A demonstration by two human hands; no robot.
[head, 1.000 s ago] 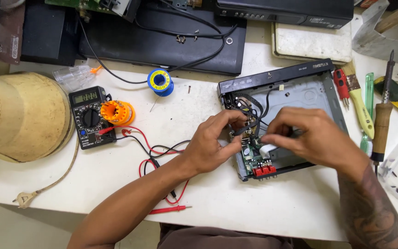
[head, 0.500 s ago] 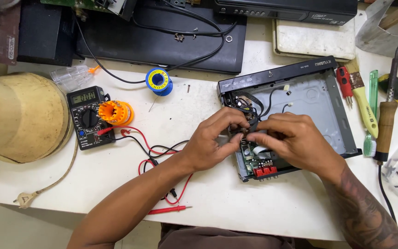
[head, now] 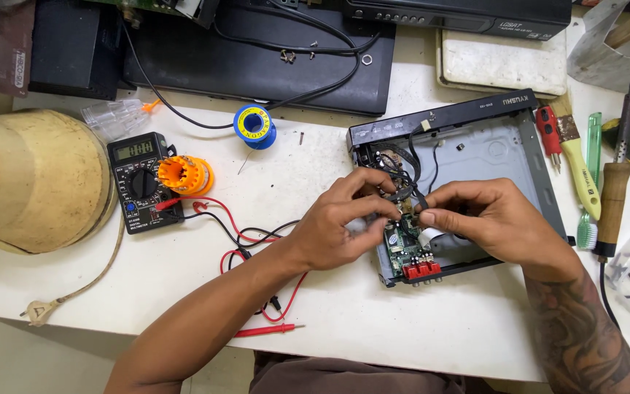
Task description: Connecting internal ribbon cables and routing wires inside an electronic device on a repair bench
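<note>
Hands (head: 344, 222) (head: 486, 219) pinching black cable (head: 406, 191) over circuit board (head: 405, 244).

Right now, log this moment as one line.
left hand: pinching black cable | right hand: pinching same cable | under: green circuit board in open metal case

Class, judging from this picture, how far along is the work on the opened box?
Done: the black box lies open, its lid off. In hand: the left hand and right hand pinch a dark cable above the green circuit board. Left: the board sits exposed and the meter lies aside, untouched.
</note>
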